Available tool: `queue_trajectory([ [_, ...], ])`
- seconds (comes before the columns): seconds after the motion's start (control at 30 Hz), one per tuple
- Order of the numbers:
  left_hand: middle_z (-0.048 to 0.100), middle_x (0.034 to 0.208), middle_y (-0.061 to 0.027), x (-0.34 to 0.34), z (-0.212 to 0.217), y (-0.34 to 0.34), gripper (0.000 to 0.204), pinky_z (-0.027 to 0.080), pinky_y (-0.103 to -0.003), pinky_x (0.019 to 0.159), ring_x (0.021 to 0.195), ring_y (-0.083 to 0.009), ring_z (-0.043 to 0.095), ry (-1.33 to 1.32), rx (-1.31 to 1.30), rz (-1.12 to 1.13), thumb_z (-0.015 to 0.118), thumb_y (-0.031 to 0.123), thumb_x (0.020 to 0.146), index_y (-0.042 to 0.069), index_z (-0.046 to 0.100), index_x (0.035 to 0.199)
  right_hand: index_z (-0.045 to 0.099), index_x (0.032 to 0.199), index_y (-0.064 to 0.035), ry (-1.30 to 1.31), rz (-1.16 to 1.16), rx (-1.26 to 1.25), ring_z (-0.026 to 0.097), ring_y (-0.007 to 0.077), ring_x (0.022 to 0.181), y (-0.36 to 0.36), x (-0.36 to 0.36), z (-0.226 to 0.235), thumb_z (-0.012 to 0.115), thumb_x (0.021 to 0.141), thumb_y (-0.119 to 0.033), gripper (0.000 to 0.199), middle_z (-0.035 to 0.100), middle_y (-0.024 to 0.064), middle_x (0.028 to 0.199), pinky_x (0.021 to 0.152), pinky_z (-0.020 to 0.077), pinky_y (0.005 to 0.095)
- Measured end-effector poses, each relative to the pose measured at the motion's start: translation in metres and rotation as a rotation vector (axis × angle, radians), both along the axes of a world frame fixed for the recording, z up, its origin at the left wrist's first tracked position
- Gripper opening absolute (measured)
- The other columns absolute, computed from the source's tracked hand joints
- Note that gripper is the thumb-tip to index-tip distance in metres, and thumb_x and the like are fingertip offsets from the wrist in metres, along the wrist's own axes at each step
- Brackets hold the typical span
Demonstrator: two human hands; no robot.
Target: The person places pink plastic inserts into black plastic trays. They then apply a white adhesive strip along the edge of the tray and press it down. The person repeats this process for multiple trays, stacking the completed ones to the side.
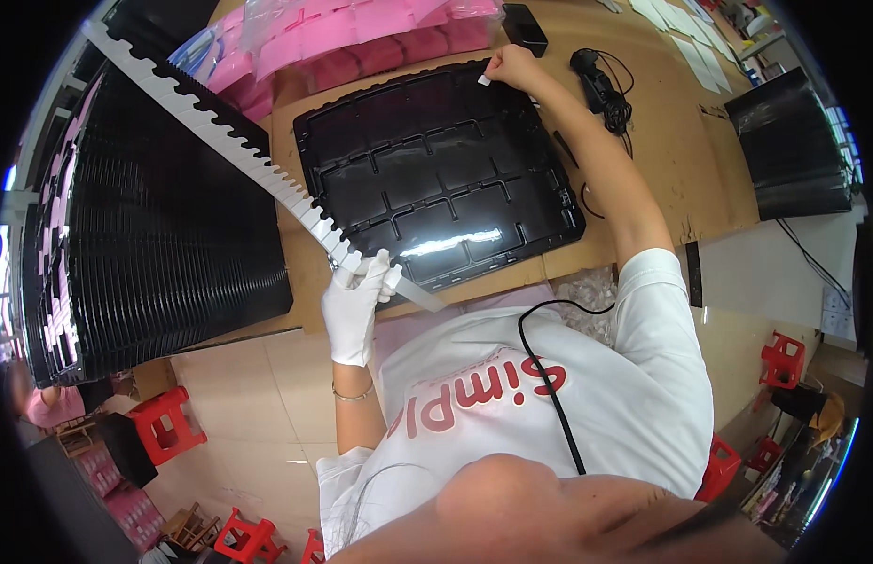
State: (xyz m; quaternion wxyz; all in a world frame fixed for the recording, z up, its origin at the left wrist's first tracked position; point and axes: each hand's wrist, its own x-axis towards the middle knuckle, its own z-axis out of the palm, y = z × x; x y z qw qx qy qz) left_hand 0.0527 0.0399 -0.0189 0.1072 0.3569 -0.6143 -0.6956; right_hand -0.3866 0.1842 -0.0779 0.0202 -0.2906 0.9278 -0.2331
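My left hand [353,315], in a white glove, grips a long pale strip [206,132] with a row of tab-like notches along one edge. The strip runs from my fingers up past the far left, and a short end hangs beside the glove. A black plastic tray [422,179] with moulded ridges lies flat in front of me. At its far right corner my bare right hand [513,68] pinches a small white tab [484,80]. The tab is at the tray's rim; whether it touches the rim I cannot tell.
Tall stacks of black trays [164,216] stand on the left, with another black stack [792,146] at the far right. Pink packs [361,47] in clear film lie behind the tray. A coiled black cable [615,113] and a black box [525,28] rest on the brown tabletop [681,141].
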Motion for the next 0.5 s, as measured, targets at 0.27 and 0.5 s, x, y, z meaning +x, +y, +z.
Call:
queue_trajectory([
  [0.27, 0.068, 0.079, -0.0041, -0.003, -0.002, 0.006, 0.018, 0.046, -0.019, 0.056, 0.062, -0.0051, 0.058, -0.037, -0.16, 0.017, 0.069, 0.014, 0.089, -0.001, 0.066, 0.097, 0.071, 0.079, -0.0052, -0.136, 0.229, -0.105, 0.059, 0.0085, 0.064, 0.018, 0.038, 0.023, 0.074, 0.073, -0.021, 0.017, 0.063, 0.0002, 0.066, 0.061, 0.0468, 0.0251],
  [0.5, 0.062, 0.07, -0.0017, -0.004, 0.005, 0.007, 0.025, 0.037, -0.018, 0.052, 0.057, -0.0037, 0.049, 0.051, -0.085, 0.048, 0.068, 0.024, 0.09, -0.001, 0.067, 0.09, 0.053, 0.095, -0.0064, -1.171, 0.404, -1.043, 0.054, 0.0135, 0.085, 0.05, 0.156, 0.038, 0.052, 0.088, -0.01, 0.008, 0.06, 0.0132, 0.105, 0.074, 0.0411, 0.0229],
])
